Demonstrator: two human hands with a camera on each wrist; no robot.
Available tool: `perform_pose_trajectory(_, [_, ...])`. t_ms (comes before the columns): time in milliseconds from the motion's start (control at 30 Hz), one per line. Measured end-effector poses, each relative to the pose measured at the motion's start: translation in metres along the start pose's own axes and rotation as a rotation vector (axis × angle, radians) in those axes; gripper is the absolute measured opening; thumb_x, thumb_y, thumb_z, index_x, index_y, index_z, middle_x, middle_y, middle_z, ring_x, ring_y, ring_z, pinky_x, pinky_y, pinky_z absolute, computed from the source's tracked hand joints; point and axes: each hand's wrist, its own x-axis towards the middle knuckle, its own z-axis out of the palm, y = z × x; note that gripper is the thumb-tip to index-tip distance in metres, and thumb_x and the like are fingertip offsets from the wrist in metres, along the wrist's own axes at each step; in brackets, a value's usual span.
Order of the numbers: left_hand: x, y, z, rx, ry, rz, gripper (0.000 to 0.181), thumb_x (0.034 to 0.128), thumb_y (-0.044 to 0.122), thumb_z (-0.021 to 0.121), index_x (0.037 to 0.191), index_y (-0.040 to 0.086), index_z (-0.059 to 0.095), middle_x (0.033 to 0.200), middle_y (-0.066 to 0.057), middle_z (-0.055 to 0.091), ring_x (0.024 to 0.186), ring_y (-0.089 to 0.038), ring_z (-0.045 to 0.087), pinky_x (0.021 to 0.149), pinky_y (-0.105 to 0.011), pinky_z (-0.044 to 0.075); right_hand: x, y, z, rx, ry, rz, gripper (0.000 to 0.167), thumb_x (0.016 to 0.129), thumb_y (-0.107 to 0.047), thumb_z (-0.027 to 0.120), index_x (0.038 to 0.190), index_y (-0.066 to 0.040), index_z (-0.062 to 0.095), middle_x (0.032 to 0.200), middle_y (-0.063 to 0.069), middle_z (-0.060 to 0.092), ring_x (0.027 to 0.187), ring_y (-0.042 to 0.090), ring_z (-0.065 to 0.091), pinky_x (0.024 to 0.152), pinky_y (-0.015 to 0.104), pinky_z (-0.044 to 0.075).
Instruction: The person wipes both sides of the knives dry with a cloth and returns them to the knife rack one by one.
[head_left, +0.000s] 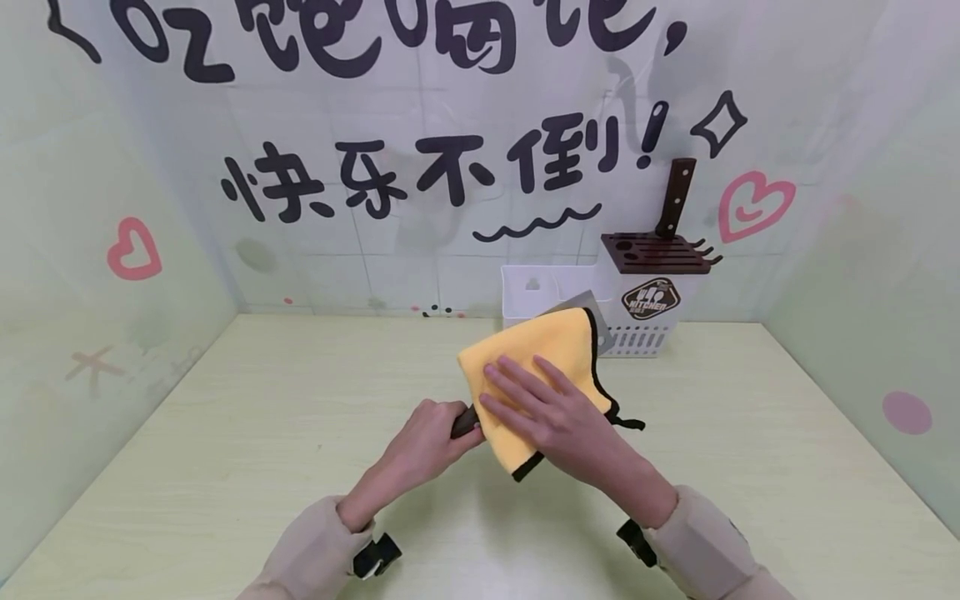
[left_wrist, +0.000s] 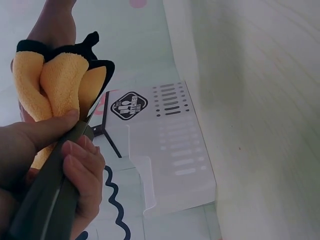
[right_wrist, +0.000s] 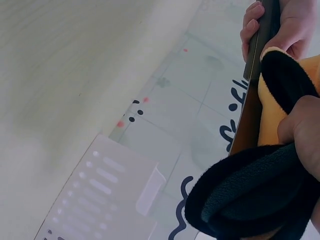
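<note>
My left hand grips the dark handle of a kitchen cleaver, its thumb along the top in the left wrist view. The cleaver's wide grey blade slants up to the right and is mostly hidden. A yellow cloth with black edging lies over it. Spread across the cloth are the fingers of my right hand. Its thumb presses the cloth's dark underside in the right wrist view, so the cloth is pinched about the blade. Both hands are above the table.
At the back right, a white knife holder with a brown slotted top stands against the wall. Another knife's wooden handle sticks up from it. The pale wooden table is enclosed by printed walls.
</note>
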Motion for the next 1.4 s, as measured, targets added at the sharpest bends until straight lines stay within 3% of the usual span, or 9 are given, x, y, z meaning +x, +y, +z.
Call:
perform_pose_trajectory(400, [0.0,0.0,0.001,0.024,0.002,0.017,0.033,0.0846,0.019,0.061,0.059,0.009,0.044,0.049,0.006,0.033,0.04,-0.003,0.027,0.039,-0.016,0.02,0.004,0.0,-0.001,-0.021,-0.008,0.005,0.043,0.084,0.002,0.039,0.122,-0.012,0.054,0.133,0.01,0.044,0.125,0.025,0.037,0.1,0.043,0.03])
perform_pose_trajectory(700, [-0.001,0.001,0.002,0.018,0.005,0.023,0.032,0.0848,0.019,0.061,0.059,0.009,0.045,0.049,0.006,0.034,0.039,-0.002,0.028,0.038,-0.016,0.021,0.005,0.001,-0.001,-0.036,0.012,0.015,0.044,0.084,0.003,0.037,0.121,-0.013,0.055,0.132,0.009,0.045,0.124,0.024,0.038,0.099,0.043,0.033])
perform_pose_trajectory(1400, [-0.003,0.001,-0.002,-0.006,0.012,-0.006,0.035,0.0829,0.029,0.063,0.058,0.01,0.046,0.047,0.007,0.036,0.038,-0.002,0.03,0.036,-0.016,0.022,-0.003,0.015,-0.001,0.01,-0.029,0.125,0.051,0.078,0.005,0.053,0.127,-0.012,0.05,0.136,0.01,0.04,0.127,0.025,0.033,0.101,0.046,0.029])
